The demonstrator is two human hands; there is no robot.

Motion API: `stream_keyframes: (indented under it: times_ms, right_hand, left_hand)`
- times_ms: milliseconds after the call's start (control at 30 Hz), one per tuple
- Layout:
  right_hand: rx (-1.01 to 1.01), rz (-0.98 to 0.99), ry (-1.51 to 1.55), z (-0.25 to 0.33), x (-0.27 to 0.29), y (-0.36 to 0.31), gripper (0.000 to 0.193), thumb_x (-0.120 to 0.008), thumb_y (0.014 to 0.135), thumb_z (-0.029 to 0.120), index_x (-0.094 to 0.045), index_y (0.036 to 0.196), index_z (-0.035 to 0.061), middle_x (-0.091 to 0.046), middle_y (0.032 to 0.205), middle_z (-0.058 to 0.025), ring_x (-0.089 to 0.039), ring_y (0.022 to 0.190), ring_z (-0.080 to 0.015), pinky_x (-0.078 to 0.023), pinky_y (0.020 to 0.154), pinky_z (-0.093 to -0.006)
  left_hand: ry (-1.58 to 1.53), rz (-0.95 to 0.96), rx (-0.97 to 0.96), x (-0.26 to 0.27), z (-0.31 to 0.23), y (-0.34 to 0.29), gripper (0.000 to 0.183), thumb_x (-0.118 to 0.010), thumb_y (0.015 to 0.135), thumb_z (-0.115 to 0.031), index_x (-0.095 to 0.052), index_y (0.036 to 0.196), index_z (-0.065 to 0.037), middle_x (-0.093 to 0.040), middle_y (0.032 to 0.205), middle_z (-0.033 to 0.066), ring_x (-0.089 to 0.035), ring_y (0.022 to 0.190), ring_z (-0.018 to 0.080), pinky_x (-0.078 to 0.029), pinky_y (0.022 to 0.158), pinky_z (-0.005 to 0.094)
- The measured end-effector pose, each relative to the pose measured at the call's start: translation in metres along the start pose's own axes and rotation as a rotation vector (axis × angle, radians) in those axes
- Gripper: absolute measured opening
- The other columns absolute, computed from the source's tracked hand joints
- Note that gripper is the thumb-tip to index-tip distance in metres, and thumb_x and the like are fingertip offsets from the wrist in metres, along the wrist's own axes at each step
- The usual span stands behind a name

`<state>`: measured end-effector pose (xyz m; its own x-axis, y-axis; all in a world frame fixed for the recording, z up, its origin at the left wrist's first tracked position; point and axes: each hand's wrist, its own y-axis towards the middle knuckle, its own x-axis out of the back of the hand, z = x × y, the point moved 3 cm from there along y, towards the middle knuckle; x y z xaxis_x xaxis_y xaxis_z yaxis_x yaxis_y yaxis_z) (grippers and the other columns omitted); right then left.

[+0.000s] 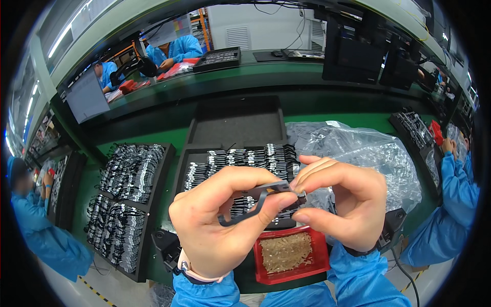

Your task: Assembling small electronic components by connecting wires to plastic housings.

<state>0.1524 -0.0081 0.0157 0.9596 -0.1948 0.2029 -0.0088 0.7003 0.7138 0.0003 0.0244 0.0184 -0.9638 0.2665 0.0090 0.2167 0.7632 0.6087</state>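
My left hand (220, 225) is closed around a dark grey bent part (250, 207) with a flat plate end and a curved strip. It grips the part between thumb and fingers. At the plate end, the curled fingers of my right hand (353, 204) meet the part; whatever is pinched there is too small and covered to name. Below both hands stands a red tray (291, 279) with a heap of tan, shred-like bits (286, 253). Behind them, a black tray (180, 171) holds rows of small black and silver parts (238, 157), partly hidden by my hands.
More such parts (130, 169) fill a black tray (147, 245) on the left. Behind the middle tray lies another black tray (235, 120), beside crumpled clear plastic (358, 148). Black fixtures flank my wrists. Co-workers in blue sit left, right and across the bench.
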Motion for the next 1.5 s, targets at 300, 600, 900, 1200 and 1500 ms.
stream_keyframes:
  times_ms: [300, 600, 900, 1200, 1500]
  right_hand:
    - [0.013, 0.017, -0.121, 0.004, 0.001, -0.003, 0.016, -0.072, 0.063, 0.003, -0.061, 0.076, 0.0032, -0.064, 0.073, -0.0043, -0.062, 0.068, -0.017, -0.045, 0.083, -0.039]
    - [-0.026, 0.004, 0.048, 0.003, -0.006, -0.001, 0.022, -0.071, 0.063, 0.002, -0.06, 0.082, 0.0016, -0.062, 0.076, -0.0068, -0.062, 0.072, -0.0162, -0.045, 0.079, -0.0346]
    - [-0.041, -0.06, 0.022, -0.002, -0.015, -0.006, 0.022, -0.069, 0.064, -0.001, -0.056, 0.082, -0.0004, -0.06, 0.077, -0.0082, -0.06, 0.072, -0.0152, -0.047, 0.066, -0.026]
    - [-0.052, -0.148, 0.312, -0.001, -0.011, -0.008, 0.042, -0.063, 0.067, -0.009, -0.047, 0.105, -0.005, -0.053, 0.093, -0.0095, -0.054, 0.083, -0.0119, -0.043, 0.078, -0.0257]
    - [-0.05, -0.042, 0.119, 0.005, -0.005, -0.004, 0.057, -0.057, 0.063, -0.008, -0.036, 0.116, -0.0061, -0.055, 0.08, -0.0068, -0.054, 0.079, -0.0119, -0.041, 0.088, -0.0334]
  left_hand:
    - [0.095, -0.024, -0.056, -0.005, -0.006, -0.004, 0.015, -0.07, 0.065, 0.005, -0.062, 0.078, 0.004, -0.063, 0.075, 0.0102, -0.061, 0.068, 0.0119, -0.048, 0.06, 0.0224]
    - [-0.008, -0.099, -0.032, 0.001, 0.001, -0.004, 0.016, -0.072, 0.063, 0.001, -0.064, 0.077, -0.001, -0.064, 0.073, 0.0045, -0.054, 0.059, 0.0038, -0.039, 0.047, 0.0167]
    - [-0.017, -0.097, -0.013, -0.002, 0.0, -0.001, 0.017, -0.069, 0.065, 0.003, -0.058, 0.079, 0.002, -0.062, 0.072, 0.0082, -0.057, 0.061, 0.0104, -0.042, 0.053, 0.0206]
    - [-0.242, -0.098, 0.04, -0.005, -0.002, 0.002, 0.037, -0.065, 0.064, 0.002, -0.05, 0.098, 0.004, -0.059, 0.076, 0.0121, -0.061, 0.075, 0.0196, -0.049, 0.069, 0.0256]
    - [-0.111, 0.106, -0.139, 0.007, -0.001, 0.003, 0.05, -0.075, 0.061, -0.013, -0.053, 0.1, 0.009, -0.059, 0.091, 0.0177, -0.06, 0.086, 0.0243, -0.046, 0.08, 0.032]
